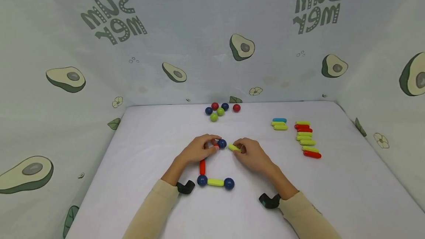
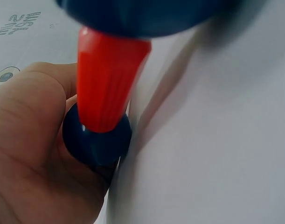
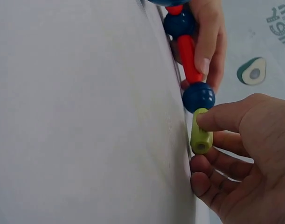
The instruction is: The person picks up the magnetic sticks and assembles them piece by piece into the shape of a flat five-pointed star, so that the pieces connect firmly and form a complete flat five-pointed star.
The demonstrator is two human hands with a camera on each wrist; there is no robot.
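Note:
My left hand [image 1: 199, 148] pinches a red rod [image 3: 191, 58] between thumb and fingers. A dark blue ball [image 1: 222, 143] sits at that rod's right end, and another blue ball [image 2: 98, 140] joins its other end. From there a second red rod [image 1: 202, 167] runs toward me to a blue corner ball [image 1: 202, 180]. A yellow-green rod [image 1: 215, 182] links that corner to one more blue ball [image 1: 229, 183]. My right hand [image 1: 253, 154] pinches a loose yellow-green rod [image 3: 201, 133], its far end close to the upper blue ball; whether they touch I cannot tell.
Several red, blue and green balls [image 1: 220, 111] lie at the table's back edge. To the right are a small group of blue and yellow-green rods [image 1: 279, 123] and a column of red and yellow-green rods [image 1: 307, 142]. A printed cloth [image 1: 206, 47] hangs behind the white table [image 1: 159, 128].

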